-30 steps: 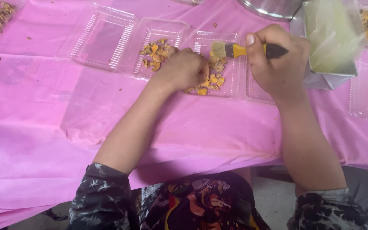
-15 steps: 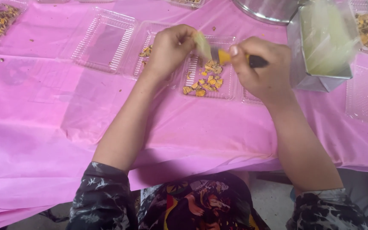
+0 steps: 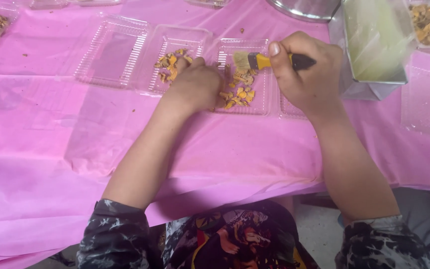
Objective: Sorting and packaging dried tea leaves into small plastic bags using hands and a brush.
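Clear plastic trays (image 3: 242, 74) on pink tablecloth (image 3: 51, 149); right hand (image 3: 307, 74) fingers clamped round yellow brush (image 3: 265, 61), left hand (image 3: 195, 84) curled over orange bits (image 3: 237, 92).

Yellow-ferruled brush (image 3: 262, 61) (level) over clear tray (image 3: 260, 102)

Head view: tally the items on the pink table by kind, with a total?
Clear plastic clamshell trays near the hands: 3 (empty one, two holding orange-yellow pieces)
Brush, yellow ferrule, in the right hand: 1
Metal tin of pale green paste: 1
Total: 5
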